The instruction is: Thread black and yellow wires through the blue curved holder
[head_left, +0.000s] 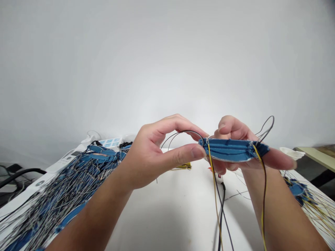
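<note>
- White tabletop (pixel 167 216) spreads below; above its right half, the left hand (pixel 149 153) pinches the left end of a slim, ridged blue piece (pixel 230 150).
- Right hand (pixel 239 132) backs it; whether it grips, I cannot tell.
- Dangling thin yellow-and-black wires (pixel 264 183), if snagged, might strain their joints.
- Far left, a tangled blue-and-grey wired heap (pixel 78 174) crowds a white power strip (pixel 111 143).

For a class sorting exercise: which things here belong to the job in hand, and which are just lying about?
Belonging to the job:
blue strip-shaped piece, held
its yellow and black wires
left grip and right grip

Just lying about, seemingly:
heap of blue pieces with wires, left
similar heap, right
yellow wire bundle
white power strip with blue sockets
black cable, centre
</note>
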